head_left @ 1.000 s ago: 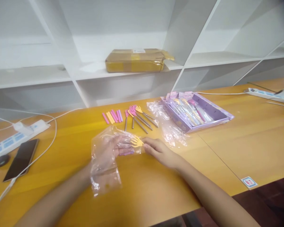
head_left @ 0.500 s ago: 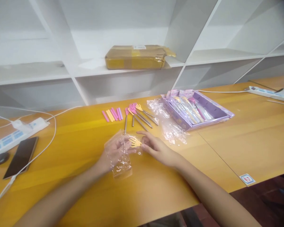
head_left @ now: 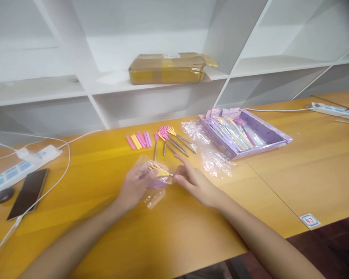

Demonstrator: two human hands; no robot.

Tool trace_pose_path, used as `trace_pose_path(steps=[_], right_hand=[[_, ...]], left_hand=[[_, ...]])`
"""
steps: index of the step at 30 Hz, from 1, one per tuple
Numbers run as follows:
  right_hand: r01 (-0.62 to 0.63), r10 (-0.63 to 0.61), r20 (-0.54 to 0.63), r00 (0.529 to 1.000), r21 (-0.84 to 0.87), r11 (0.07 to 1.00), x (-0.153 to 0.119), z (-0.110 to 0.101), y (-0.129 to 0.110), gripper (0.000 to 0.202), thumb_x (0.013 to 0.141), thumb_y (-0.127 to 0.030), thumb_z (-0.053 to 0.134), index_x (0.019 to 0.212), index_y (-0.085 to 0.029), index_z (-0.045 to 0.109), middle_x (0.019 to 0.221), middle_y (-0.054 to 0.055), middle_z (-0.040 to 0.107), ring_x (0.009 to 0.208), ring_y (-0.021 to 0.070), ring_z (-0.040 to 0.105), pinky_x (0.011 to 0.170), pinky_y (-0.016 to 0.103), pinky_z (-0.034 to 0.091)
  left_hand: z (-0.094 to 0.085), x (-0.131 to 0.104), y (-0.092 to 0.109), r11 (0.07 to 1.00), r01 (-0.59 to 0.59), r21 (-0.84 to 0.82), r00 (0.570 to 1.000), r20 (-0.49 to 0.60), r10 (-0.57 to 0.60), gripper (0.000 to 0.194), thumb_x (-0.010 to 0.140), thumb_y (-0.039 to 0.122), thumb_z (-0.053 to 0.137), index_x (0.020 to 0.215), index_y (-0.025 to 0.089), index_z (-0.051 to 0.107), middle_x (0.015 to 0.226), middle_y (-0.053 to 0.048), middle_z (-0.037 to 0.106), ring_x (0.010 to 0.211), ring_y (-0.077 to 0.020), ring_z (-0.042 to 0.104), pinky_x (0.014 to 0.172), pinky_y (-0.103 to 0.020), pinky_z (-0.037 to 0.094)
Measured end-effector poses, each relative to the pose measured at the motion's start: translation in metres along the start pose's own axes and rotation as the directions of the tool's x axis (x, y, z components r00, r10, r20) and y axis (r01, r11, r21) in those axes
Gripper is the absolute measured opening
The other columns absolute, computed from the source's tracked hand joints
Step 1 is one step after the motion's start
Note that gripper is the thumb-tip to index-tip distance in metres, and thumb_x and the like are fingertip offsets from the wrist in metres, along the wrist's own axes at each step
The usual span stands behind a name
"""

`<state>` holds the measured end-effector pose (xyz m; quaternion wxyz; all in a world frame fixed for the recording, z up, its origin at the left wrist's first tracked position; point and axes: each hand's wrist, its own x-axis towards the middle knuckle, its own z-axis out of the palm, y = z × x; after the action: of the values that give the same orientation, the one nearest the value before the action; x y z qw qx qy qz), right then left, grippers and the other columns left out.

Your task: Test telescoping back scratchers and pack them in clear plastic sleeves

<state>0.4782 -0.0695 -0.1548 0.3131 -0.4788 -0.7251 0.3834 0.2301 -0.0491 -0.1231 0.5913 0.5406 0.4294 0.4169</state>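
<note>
Pinched in my left hand [head_left: 135, 181] is a yellow hand-shaped back scratcher head [head_left: 160, 171], with a clear plastic wrapper [head_left: 155, 199] crumpled around and below it. Something purple shows through the plastic under the head. My right hand [head_left: 196, 182] is closed at the thumb and a bent finger on the short metal stem at the head's right end, its index finger raised. Just beyond my hands lies a bunch of pink and yellow back scratchers [head_left: 174, 144] with metal rods. To their left are several pink, yellow and purple grip sleeves [head_left: 139, 140] in a row.
A purple tray box [head_left: 267, 149] holding wrapped back scratchers stands at the right, with empty plastic wrappers [head_left: 216, 161] beside it. At left are a power strip [head_left: 26, 166], phone [head_left: 29, 192], mouse [head_left: 2, 195] and white cables. A taped carton [head_left: 167, 69] rests on the shelf.
The yellow head has turned, and its metal stem now shows at my right fingertips. My left hand has shifted its hold, and purple now shows in the wrapper. The view has moved slightly.
</note>
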Motion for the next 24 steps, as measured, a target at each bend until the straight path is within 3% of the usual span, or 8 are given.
trace_pose_path(steps=[3,6,11,15,18,24], right_hand=[[-0.066,0.058,-0.094,0.994,-0.080,0.995,0.003,-0.007,-0.002,0.054,0.112,-0.053,0.041,0.153,-0.019,0.039,0.079,-0.002,0.057,0.072,0.0166,0.055,0.072,0.032,0.042],[-0.038,0.035,-0.127,0.991,-0.018,0.999,0.003,-0.007,-0.003,0.048,0.110,-0.051,0.045,0.145,-0.019,0.046,0.075,-0.004,0.049,0.067,0.0148,0.049,0.068,0.030,0.039],[0.049,-0.020,-0.152,0.988,0.186,0.981,0.001,0.003,0.002,0.045,0.107,-0.048,0.055,0.142,-0.023,0.044,0.091,-0.001,0.053,0.071,0.0121,0.051,0.066,0.027,0.044],[0.072,-0.032,-0.143,0.989,0.278,0.958,-0.003,0.008,0.002,0.047,0.106,-0.044,0.058,0.146,-0.027,0.040,0.102,0.000,0.052,0.065,0.0080,0.049,0.059,0.024,0.042],[0.063,-0.024,-0.129,0.991,0.303,0.951,-0.005,0.010,-0.001,0.049,0.106,-0.042,0.058,0.149,-0.029,0.038,0.105,0.001,0.051,0.065,0.0069,0.049,0.057,0.023,0.042],[0.046,-0.032,-0.059,0.998,0.263,0.964,-0.007,0.014,-0.004,0.057,0.105,-0.041,0.059,0.155,-0.032,0.031,0.112,0.003,0.049,0.072,0.0086,0.053,0.061,0.024,0.046]], left_hand=[[-0.009,0.008,0.007,0.983,-0.021,-0.185,0.997,-0.083,0.006,0.027,0.086,0.040,0.085,0.100,0.017,0.079,0.101,-0.009,0.082,0.086,-0.0258,0.077,0.079,-0.034,0.063],[-0.009,0.012,0.007,0.955,-0.039,-0.295,0.997,-0.076,0.017,0.025,0.084,0.035,0.088,0.100,0.018,0.079,0.106,-0.009,0.082,0.096,-0.0281,0.080,0.089,-0.040,0.066],[0.004,0.008,-0.002,0.952,-0.002,-0.307,1.000,0.009,0.005,0.032,0.084,0.039,0.088,0.106,0.018,0.081,0.111,-0.014,0.082,0.108,-0.0368,0.079,0.093,-0.050,0.068],[0.008,0.002,-0.010,0.944,0.003,-0.331,0.999,0.032,0.008,0.032,0.090,0.042,0.083,0.111,0.017,0.082,0.119,-0.015,0.081,0.110,-0.0368,0.078,0.093,-0.051,0.068],[0.008,0.000,-0.017,0.951,0.053,-0.304,0.999,0.019,-0.049,0.034,0.090,0.043,0.082,0.113,0.018,0.082,0.121,-0.015,0.080,0.110,-0.0346,0.078,0.092,-0.049,0.068],[0.013,-0.002,-0.026,0.950,0.127,-0.287,0.990,0.094,-0.104,0.038,0.091,0.046,0.081,0.110,0.013,0.082,0.119,-0.016,0.081,0.111,-0.0325,0.077,0.100,-0.048,0.064]])
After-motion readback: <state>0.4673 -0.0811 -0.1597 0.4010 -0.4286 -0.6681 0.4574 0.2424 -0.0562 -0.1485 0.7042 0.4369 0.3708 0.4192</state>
